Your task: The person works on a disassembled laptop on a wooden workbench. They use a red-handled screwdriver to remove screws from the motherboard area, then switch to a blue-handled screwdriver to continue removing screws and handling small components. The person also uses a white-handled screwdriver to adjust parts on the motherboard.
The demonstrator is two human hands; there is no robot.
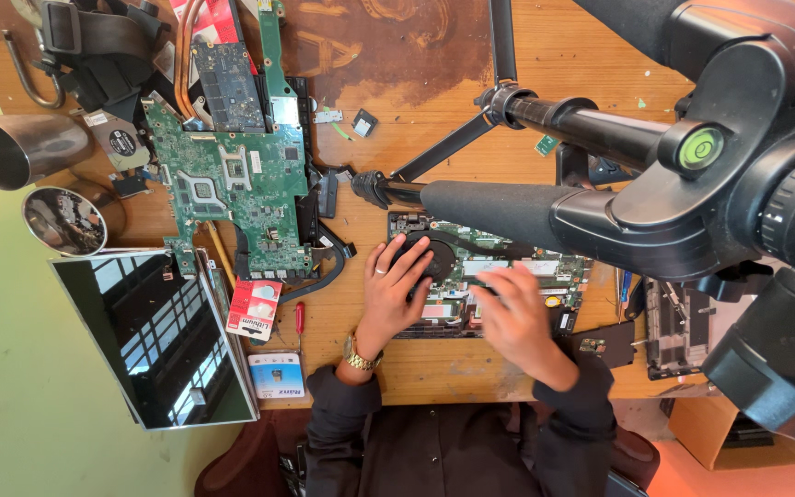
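Left hand (pixel 394 290) lies spread on the opened laptop's (pixel 545 276) fan (pixel 441 256).

— Where are the hands?
— Left hand (pixel 396 285) lies flat on the fan (pixel 436 253) of the open laptop (pixel 563 276); right hand (pixel 512 317) rests beside it on the board.
— Nearby?
— A green motherboard (pixel 232 179), a screen (pixel 154 336), a tripod (pixel 545 120).

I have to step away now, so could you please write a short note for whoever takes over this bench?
Left hand: flat on the round black fan of the opened laptop.
Right hand: on the laptop's board, fingers bent; anything pinched is hidden.
Nearby: a bare green motherboard upper left, a red-handled screwdriver beside the left hand.
Done: laptop lies open, insides exposed.
Left: fan is still seated.
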